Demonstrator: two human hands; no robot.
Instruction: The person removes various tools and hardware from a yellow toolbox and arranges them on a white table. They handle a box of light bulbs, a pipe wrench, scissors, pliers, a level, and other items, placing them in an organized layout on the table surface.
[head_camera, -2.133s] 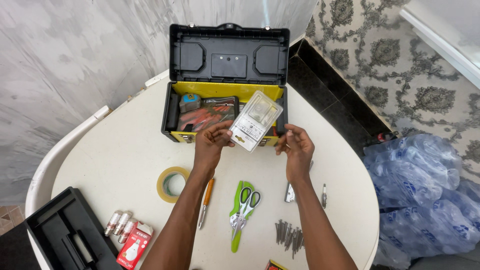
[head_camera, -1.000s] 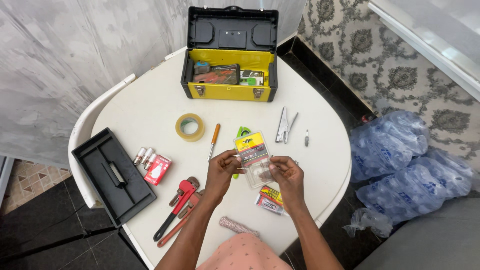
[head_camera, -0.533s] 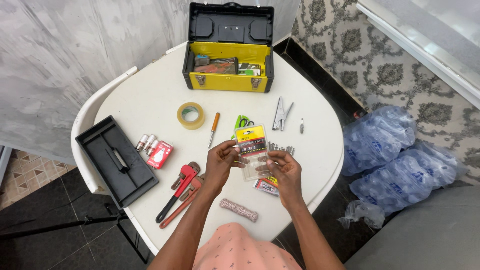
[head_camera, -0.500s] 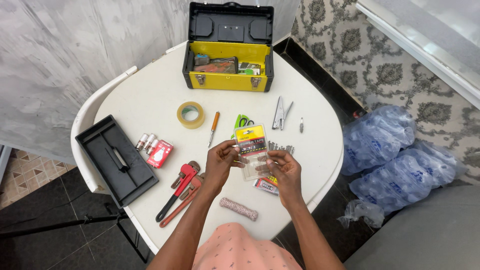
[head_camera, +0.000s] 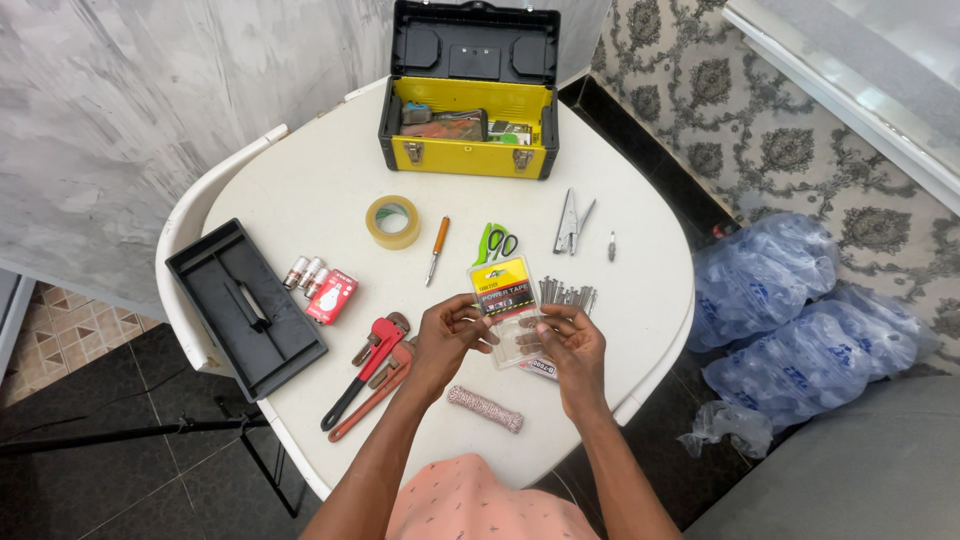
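Fingers (head_camera: 478, 312) of the left hand (head_camera: 445, 335) pinch the left edge of a clear plastic blister pack (head_camera: 508, 310) with a yellow card header; fingers of the right hand (head_camera: 572, 345) are curled against its right and lower edge. The pack is thus clamped between both hands, held flat just above the near part of the round white counter (head_camera: 330, 190).

Directly below the hands lies a small spool of speckled twine (head_camera: 484, 408). Left of the left hand, two red pipe wrenches (head_camera: 368, 372) lie side by side, diagonal. Just beyond the pack are a row of grey steel nails (head_camera: 567, 294) and green-handled scissors (head_camera: 495, 242). Farther out lie an orange-handled screwdriver (head_camera: 437, 248), a ring of tan adhesive tape (head_camera: 392, 221) and metal pliers (head_camera: 571, 222).

A black rectangular plastic tray (head_camera: 245, 308) overhangs the counter's left edge, with a small red packet (head_camera: 331, 296) and short cylinders beside it. At the far edge stands a yellow toolbox (head_camera: 468, 128), its black lid raised upright. Clear plastic bags (head_camera: 800, 310) rest on the dark floor to the right.
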